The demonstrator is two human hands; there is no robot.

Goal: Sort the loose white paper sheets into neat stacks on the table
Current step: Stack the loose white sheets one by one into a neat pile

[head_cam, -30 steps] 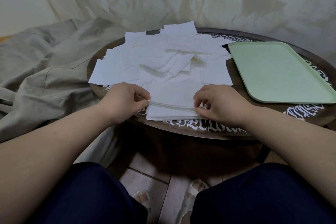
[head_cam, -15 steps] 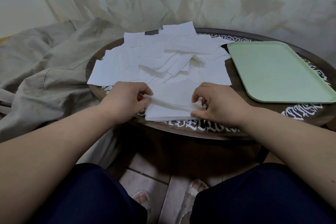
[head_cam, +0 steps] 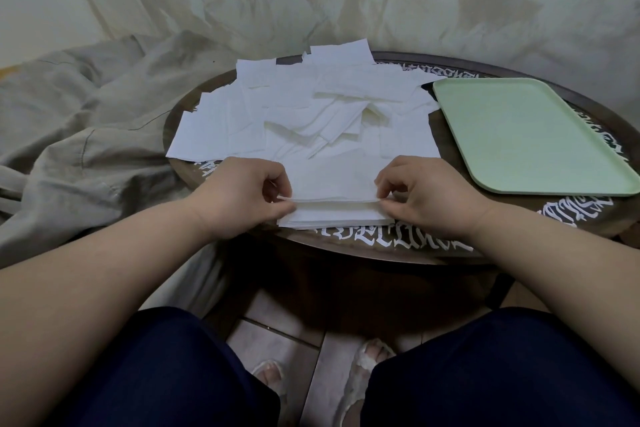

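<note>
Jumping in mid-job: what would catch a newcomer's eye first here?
The messy heap of loose white sheets covering the round table's middle and far side. At the near edge, the left hand and right hand pinch a sheet above a neat stack. A pale green tray lies right.

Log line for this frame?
left hand: pinches top sheet | right hand: pinches same sheet | neat stack: near edge | loose pile: unsorted | green tray: empty

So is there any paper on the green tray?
No, the green tray has nothing on it; the paper lies beside it on the table.
</note>
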